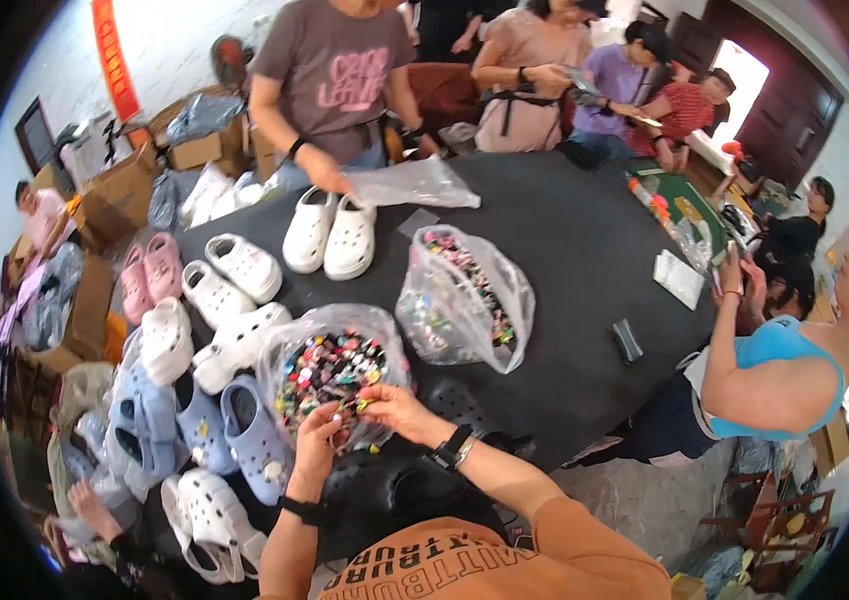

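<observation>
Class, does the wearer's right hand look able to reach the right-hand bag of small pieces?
Probably yes: the right hand is near that bag, and nothing appears to stand between them.

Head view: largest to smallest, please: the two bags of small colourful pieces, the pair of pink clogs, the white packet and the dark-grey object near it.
1. Near bag and far bag: too alike to rank
2. Pink clogs, as a pair
3. White packet
4. Dark-grey object
</observation>
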Available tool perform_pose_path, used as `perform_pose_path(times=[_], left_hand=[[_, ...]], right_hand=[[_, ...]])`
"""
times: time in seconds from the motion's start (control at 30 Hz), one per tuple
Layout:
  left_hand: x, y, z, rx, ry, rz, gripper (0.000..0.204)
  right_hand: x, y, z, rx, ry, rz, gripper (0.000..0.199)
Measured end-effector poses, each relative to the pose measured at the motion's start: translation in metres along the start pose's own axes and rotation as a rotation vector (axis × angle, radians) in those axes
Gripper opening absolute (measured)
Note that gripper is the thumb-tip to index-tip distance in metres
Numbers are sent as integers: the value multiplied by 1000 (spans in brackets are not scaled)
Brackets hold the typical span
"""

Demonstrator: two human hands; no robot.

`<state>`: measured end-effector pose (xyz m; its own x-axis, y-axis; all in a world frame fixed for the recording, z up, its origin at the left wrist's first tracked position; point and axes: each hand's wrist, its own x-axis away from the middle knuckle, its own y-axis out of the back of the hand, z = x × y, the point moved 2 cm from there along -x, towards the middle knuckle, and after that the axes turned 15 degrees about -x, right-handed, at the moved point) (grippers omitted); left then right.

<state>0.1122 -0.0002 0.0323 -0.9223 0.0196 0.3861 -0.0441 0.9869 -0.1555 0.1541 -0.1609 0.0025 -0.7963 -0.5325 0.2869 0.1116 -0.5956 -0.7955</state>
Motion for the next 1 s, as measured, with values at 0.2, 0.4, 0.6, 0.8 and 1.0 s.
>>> perform_pose_path(times=[0.2, 0.4, 0.6, 0.8, 1.0], left_hand=[[7, 14, 5, 29, 20, -63, 30], [-5, 4, 9, 93, -3, -27, 30], [-13, 6, 7, 41, -15, 35, 28], [-19, 11, 2, -18, -70, -16, 24], [-32, 26, 1, -69, -58, -64, 28]], right_hand=[[-8, -9, -9, -67, -21, -11, 16], [-18, 2, -6, -18, 25, 15, 21], [-30, -5, -4, 9, 74, -118, 22], [-45, -1, -9, 34, 124, -125, 21], [-58, -6, -9, 80, 168, -125, 21]])
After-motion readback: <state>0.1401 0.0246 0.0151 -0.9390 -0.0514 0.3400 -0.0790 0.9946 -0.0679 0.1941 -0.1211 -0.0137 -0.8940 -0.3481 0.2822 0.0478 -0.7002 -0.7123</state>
